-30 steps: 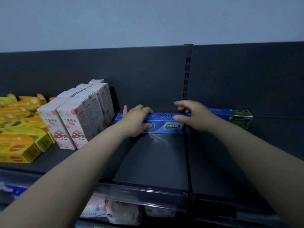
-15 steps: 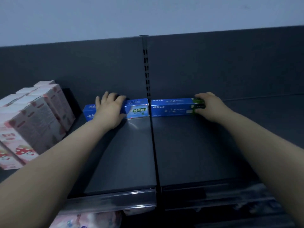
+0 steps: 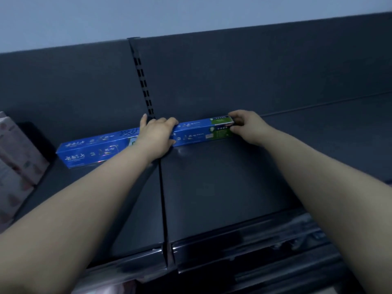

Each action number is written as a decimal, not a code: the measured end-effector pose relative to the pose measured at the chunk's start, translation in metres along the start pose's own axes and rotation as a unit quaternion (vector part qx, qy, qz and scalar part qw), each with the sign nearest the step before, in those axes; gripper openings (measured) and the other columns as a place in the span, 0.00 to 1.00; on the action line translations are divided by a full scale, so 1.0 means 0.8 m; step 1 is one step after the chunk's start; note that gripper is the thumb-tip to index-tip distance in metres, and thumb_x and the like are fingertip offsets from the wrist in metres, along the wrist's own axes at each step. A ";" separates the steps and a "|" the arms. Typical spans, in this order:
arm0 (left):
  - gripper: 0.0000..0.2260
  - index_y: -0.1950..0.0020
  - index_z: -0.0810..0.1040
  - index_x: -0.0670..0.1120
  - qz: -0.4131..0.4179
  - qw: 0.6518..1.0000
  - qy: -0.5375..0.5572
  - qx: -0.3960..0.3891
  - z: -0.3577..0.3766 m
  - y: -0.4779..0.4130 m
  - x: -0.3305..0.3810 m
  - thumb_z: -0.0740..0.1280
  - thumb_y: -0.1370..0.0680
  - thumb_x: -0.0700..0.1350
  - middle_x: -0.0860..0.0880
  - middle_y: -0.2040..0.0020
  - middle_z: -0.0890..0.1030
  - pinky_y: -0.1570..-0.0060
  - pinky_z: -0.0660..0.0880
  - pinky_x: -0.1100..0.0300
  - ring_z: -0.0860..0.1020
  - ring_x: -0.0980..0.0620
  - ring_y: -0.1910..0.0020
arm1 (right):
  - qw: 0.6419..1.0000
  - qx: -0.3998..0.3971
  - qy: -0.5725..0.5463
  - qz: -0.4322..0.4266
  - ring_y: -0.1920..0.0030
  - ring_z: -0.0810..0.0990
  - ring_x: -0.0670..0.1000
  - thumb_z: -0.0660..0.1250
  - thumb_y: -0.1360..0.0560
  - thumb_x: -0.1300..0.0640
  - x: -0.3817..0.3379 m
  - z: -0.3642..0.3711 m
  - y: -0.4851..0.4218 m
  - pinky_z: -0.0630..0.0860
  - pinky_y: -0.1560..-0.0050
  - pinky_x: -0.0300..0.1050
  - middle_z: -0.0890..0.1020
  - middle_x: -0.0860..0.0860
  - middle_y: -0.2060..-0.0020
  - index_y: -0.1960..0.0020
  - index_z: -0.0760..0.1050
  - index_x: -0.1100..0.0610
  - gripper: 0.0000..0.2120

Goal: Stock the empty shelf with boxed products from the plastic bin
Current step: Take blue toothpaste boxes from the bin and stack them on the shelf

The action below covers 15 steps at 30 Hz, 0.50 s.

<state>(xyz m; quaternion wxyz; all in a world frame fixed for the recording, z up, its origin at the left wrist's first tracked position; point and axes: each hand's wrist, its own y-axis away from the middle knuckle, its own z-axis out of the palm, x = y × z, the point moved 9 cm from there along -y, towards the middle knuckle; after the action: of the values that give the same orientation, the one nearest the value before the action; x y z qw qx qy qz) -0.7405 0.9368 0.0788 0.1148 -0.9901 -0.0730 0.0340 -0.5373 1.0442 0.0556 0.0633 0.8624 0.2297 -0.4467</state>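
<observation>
Two long blue boxes lie end to end along the back of the dark shelf [image 3: 212,187]. The left blue box [image 3: 95,149] is free of both hands except at its right end. My left hand [image 3: 158,134] covers the spot where the boxes meet, its fingers bent over the left end of the right blue box [image 3: 197,132]. My right hand [image 3: 248,126] pinches that box's green right end, fingers on top and thumb at the front. The plastic bin is out of view.
Pink-and-white cartons [image 3: 14,155] stand at the far left of the shelf. A slotted upright post [image 3: 144,85] runs up the back panel behind the boxes. The shelf's front rail [image 3: 233,247] is near me, with blurred packets below it.
My left hand has slid right from the top of the left box to the joint between the boxes. My right hand stays at the right box's end. The view has shifted right.
</observation>
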 end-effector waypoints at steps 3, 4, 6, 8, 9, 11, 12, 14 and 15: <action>0.23 0.31 0.67 0.50 -0.006 1.000 0.006 0.004 -0.002 -0.004 0.001 0.69 0.25 0.48 0.45 0.41 0.75 0.28 0.46 0.45 0.71 0.42 0.38 | 1.000 -0.002 -0.016 -0.005 0.42 0.77 0.51 0.67 0.26 0.67 0.003 0.004 -0.006 0.72 0.37 0.48 0.79 0.52 0.43 0.41 0.70 0.53 0.17; 0.23 0.32 0.68 0.50 -0.005 1.000 0.012 0.008 -0.004 -0.003 0.001 0.70 0.26 0.48 0.45 0.41 0.75 0.28 0.46 0.45 0.71 0.42 0.38 | 1.000 -0.009 -0.022 -0.009 0.44 0.78 0.50 0.67 0.26 0.68 0.004 0.004 -0.006 0.73 0.39 0.46 0.79 0.52 0.44 0.44 0.68 0.52 0.17; 0.23 0.34 0.69 0.49 0.006 0.999 0.041 0.020 -0.008 0.001 0.000 0.71 0.27 0.49 0.46 0.42 0.75 0.28 0.47 0.46 0.71 0.44 0.38 | 0.999 -0.024 -0.024 -0.032 0.47 0.78 0.51 0.69 0.28 0.69 0.001 0.001 -0.004 0.74 0.41 0.46 0.80 0.51 0.47 0.49 0.67 0.50 0.18; 0.22 0.39 0.73 0.49 0.031 0.995 0.089 0.034 -0.016 0.008 0.002 0.73 0.29 0.53 0.48 0.46 0.75 0.30 0.55 0.49 0.73 0.47 0.42 | 0.996 -0.037 0.020 -0.077 0.46 0.78 0.52 0.70 0.30 0.69 -0.003 -0.006 0.001 0.74 0.40 0.50 0.80 0.51 0.48 0.52 0.67 0.47 0.20; 0.21 0.42 0.75 0.49 0.044 0.992 0.111 0.037 -0.021 0.014 0.003 0.74 0.30 0.55 0.49 0.49 0.75 0.34 0.60 0.52 0.73 0.48 0.46 | 0.992 -0.055 0.052 -0.098 0.44 0.78 0.52 0.68 0.31 0.69 -0.006 -0.008 0.005 0.74 0.40 0.51 0.79 0.51 0.47 0.52 0.68 0.47 0.20; 0.19 0.45 0.77 0.48 0.060 0.989 0.130 0.024 -0.027 0.025 0.004 0.74 0.31 0.56 0.50 0.53 0.74 0.42 0.64 0.56 0.73 0.49 0.51 | 0.985 -0.100 0.087 -0.114 0.42 0.76 0.52 0.63 0.30 0.72 -0.006 -0.006 0.012 0.73 0.39 0.49 0.77 0.51 0.46 0.52 0.69 0.46 0.20; 0.19 0.46 0.77 0.48 0.062 0.990 0.125 0.013 -0.026 0.030 0.004 0.73 0.31 0.56 0.50 0.53 0.75 0.43 0.65 0.56 0.73 0.49 0.52 | 0.983 -0.117 0.087 -0.112 0.41 0.76 0.51 0.61 0.30 0.72 -0.005 -0.005 0.014 0.72 0.38 0.48 0.77 0.51 0.45 0.53 0.69 0.46 0.20; 0.20 0.44 0.74 0.48 0.055 0.994 0.095 -0.007 -0.023 0.037 0.005 0.73 0.30 0.55 0.50 0.55 0.75 0.41 0.64 0.55 0.72 0.48 0.53 | 0.984 -0.124 0.069 -0.112 0.41 0.76 0.52 0.63 0.29 0.71 -0.004 -0.004 0.016 0.71 0.36 0.50 0.78 0.52 0.45 0.54 0.70 0.46 0.18; 0.20 0.43 0.72 0.48 0.043 0.995 0.083 -0.016 -0.020 0.039 0.004 0.73 0.30 0.54 0.51 0.55 0.75 0.40 0.63 0.54 0.71 0.47 0.53 | 0.984 -0.124 0.064 -0.113 0.42 0.77 0.53 0.66 0.29 0.68 -0.005 -0.003 0.017 0.71 0.36 0.52 0.78 0.52 0.44 0.54 0.71 0.46 0.16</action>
<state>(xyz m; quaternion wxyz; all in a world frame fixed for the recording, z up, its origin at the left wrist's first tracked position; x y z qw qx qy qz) -0.7318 0.9034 0.0872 0.1026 -0.9935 -0.0207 -0.0442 -0.5313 1.0319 0.0587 0.1038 0.8431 0.3828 -0.3632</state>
